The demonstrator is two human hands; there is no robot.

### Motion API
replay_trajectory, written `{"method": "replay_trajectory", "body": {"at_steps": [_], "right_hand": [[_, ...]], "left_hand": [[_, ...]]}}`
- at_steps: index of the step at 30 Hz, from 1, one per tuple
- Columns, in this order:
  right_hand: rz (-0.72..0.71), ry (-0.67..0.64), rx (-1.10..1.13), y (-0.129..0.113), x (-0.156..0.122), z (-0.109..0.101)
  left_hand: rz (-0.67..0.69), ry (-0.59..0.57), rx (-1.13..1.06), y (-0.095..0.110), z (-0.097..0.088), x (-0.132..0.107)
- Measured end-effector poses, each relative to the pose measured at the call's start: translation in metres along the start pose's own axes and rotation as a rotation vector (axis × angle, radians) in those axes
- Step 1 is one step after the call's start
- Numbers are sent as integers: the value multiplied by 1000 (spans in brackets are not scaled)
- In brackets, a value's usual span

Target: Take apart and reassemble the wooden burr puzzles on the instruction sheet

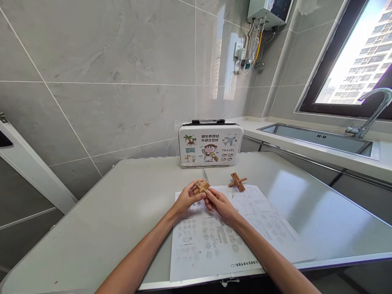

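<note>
Between my two hands is a small wooden interlocking puzzle (202, 186), held a little above the printed sheet. My left hand (187, 198) is closed around its left side, with the thumb along the near edge. Fingers of my right hand (221, 204) pinch the puzzle's lower right side. Part of the puzzle is covered by the fingers. To the right, at the sheet's far edge, lie wooden puzzle pieces (237, 182) in a crossed shape. Under both hands is the white paper sheet (214, 261), printed with diagrams too small to read.
A white carry case (196, 159) with cartoon prints stands at the back of the pale table (92, 228). Beyond the table's right side are a counter with a sink (318, 139) and a faucet (370, 112). A grey tiled wall (122, 114) rises behind.
</note>
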State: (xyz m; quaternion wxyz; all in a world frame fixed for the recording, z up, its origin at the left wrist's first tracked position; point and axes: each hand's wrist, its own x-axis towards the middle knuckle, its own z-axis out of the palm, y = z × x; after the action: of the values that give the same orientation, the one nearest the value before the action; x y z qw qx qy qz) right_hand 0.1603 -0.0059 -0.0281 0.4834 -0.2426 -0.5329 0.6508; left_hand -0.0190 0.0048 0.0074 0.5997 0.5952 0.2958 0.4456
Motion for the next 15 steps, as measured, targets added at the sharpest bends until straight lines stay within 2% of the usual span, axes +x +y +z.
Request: {"method": "replay_trajectory", "body": {"at_steps": [2,5,11,15], "right_hand": [[-12,22,-53,3,1,0],[13,-5,-14,4,0,1],[136,-88,237,-2,-5,1],[258,-197,365,-9,-7,-2]], "left_hand": [[-12,58,62,-1,1,1],[-29,58,107,-1,0,2],[-14,-54,21,1,-6,0],[-8,-160,-36,1,-5,0]]}}
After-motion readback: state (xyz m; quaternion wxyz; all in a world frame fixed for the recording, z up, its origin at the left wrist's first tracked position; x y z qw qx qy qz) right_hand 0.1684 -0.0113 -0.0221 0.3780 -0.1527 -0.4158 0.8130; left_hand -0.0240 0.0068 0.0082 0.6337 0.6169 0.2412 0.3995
